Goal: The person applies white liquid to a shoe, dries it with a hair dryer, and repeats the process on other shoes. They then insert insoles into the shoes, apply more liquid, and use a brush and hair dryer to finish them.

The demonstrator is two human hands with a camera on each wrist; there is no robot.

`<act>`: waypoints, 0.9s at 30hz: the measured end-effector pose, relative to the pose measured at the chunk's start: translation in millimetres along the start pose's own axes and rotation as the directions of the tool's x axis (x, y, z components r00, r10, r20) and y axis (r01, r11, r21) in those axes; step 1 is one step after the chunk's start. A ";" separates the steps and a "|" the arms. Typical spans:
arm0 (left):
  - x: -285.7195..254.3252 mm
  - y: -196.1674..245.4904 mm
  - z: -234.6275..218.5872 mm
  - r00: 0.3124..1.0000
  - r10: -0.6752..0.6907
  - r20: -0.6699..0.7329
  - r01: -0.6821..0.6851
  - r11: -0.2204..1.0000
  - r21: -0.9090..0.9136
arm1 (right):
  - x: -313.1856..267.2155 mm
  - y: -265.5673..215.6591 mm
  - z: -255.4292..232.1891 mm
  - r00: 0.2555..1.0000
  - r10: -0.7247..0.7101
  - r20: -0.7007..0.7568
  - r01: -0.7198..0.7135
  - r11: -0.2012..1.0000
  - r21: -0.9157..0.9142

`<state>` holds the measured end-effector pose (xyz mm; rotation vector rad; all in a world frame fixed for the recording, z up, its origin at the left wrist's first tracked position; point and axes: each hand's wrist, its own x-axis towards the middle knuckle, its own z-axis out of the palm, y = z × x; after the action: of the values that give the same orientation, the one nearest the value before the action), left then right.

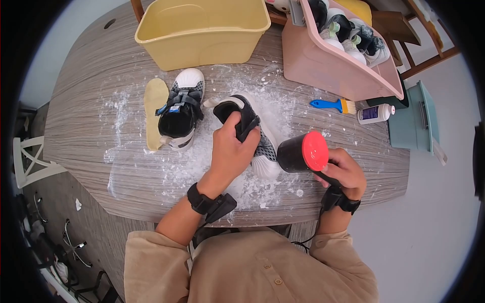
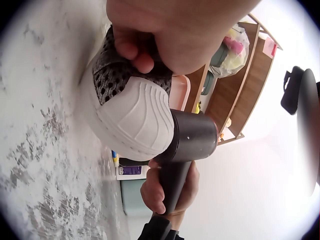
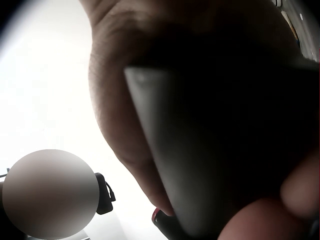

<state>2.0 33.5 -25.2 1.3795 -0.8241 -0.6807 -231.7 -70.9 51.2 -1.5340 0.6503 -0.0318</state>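
Observation:
My left hand (image 1: 232,147) grips a black-and-white sneaker (image 1: 265,147) by its opening, fingers curled over the collar. The white ribbed toe (image 2: 137,117) points toward my body, close over the powdery tabletop. In my right hand (image 1: 349,173) is a black hair dryer (image 1: 291,153) with a red rear cap, held by its handle (image 2: 172,187). Its barrel is aimed at the sneaker's toe from the right. The dark handle fills much of the right wrist view. The matching sneaker (image 1: 181,112) stands at the left beside a yellowish insole (image 1: 154,112).
White powder covers the middle of the wood-grain table (image 1: 81,131). At the back stand a yellow bin (image 1: 202,50) and a pink bin (image 1: 336,78) holding several shoes. A blue-handled brush (image 1: 331,104) and a white bottle (image 1: 374,114) lie at right, near a teal bin (image 1: 411,121).

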 end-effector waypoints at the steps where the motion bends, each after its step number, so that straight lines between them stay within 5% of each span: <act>1: 0.1 -0.8 -0.1 1.000 0.005 -0.001 -0.005 1.000 0.003 | -0.3 0.0 -0.6 1.000 -0.003 0.004 0.003 1.000 -0.007; 24: -1.3 4.4 -2.8 0.997 -0.014 0.075 0.014 1.000 -0.010 | 9.7 -0.3 10.0 0.991 -0.052 -0.120 0.047 0.998 -0.049; 27: -0.9 4.7 -2.0 0.998 0.006 0.063 -0.007 1.000 0.012 | 7.5 1.3 4.3 0.997 -0.058 -0.050 0.056 0.998 -0.041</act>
<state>2.9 35.8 -20.6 1.3719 -0.8834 -0.7177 -224.2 -70.0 46.8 -1.5945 0.6508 -0.1023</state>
